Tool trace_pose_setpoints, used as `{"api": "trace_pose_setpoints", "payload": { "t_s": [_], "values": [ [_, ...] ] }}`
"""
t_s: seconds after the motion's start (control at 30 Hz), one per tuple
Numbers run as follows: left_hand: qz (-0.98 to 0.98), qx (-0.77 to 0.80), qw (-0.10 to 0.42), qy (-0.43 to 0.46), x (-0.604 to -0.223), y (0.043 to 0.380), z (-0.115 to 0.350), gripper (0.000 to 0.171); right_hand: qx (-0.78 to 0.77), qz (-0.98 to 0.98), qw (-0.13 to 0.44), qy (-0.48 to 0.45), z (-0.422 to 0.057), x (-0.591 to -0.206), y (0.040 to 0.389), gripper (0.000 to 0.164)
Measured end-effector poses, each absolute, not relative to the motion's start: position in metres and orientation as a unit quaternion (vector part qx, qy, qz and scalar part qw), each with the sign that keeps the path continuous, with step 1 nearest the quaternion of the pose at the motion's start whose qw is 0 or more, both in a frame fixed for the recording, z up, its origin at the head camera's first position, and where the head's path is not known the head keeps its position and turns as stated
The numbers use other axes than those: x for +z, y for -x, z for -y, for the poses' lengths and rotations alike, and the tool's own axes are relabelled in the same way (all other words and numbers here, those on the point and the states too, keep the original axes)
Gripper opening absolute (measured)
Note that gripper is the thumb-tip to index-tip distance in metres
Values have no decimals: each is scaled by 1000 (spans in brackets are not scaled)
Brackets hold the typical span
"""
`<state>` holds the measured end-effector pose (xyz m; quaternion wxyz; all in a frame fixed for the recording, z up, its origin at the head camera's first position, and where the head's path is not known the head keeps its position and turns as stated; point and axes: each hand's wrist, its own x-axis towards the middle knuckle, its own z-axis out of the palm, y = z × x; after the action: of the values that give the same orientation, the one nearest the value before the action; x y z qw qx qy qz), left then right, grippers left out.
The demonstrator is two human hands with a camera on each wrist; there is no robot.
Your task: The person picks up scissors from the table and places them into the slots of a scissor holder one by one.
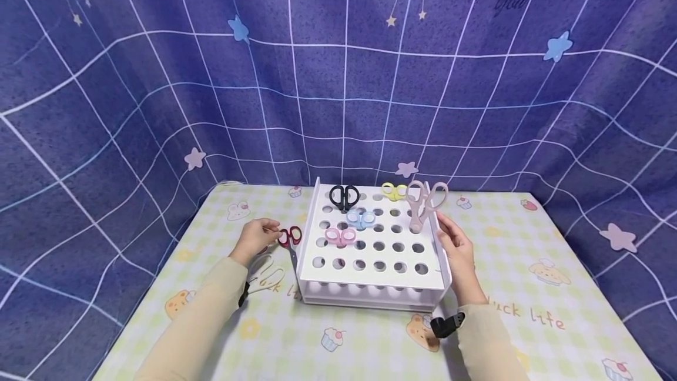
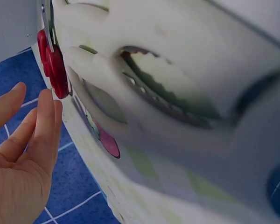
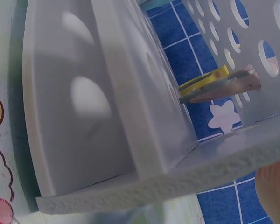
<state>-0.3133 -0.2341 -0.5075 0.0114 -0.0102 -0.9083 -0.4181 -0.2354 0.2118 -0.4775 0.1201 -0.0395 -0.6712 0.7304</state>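
My left hand [image 1: 255, 239] is beside red-handled scissors [image 1: 290, 236], its fingers loosely bent. In the left wrist view, a small gap separates the fingertips from the red handles [image 2: 58, 70]. Cream-handled scissors [image 1: 270, 280] lie below that wrist, and a dark pink handle [image 2: 109, 142] shows past them. A white rack [image 1: 370, 278] with rows of round holes stands in the middle. My right hand [image 1: 459, 254] touches its right side panel [image 3: 154, 196] from outside; only part of that hand shows in the right wrist view.
The rack holds black [image 1: 344, 197], yellow [image 1: 394, 191], blue [image 1: 361, 219], pink [image 1: 340, 235] and larger mauve scissors [image 1: 423, 201], handles up. A patterned cloth [image 1: 285, 346] covers the table. A blue curtain [image 1: 344, 75] hangs behind.
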Motion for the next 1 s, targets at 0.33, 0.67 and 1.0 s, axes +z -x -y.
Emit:
{"api": "trace_pose_setpoints", "payload": {
  "t_s": [0.33, 0.67, 1.0],
  "values": [
    [885, -464, -19, -24, -511, 321, 231, 33, 727, 676, 113, 45, -214, -477, 234, 43],
    [874, -483, -17, -49, -517, 326, 227, 30, 726, 676, 112, 47, -214, -476, 232, 43],
    [886, -454, 20, -93, -525, 334, 228, 20, 731, 672, 109, 46, -211, -477, 233, 43]
  ]
}}
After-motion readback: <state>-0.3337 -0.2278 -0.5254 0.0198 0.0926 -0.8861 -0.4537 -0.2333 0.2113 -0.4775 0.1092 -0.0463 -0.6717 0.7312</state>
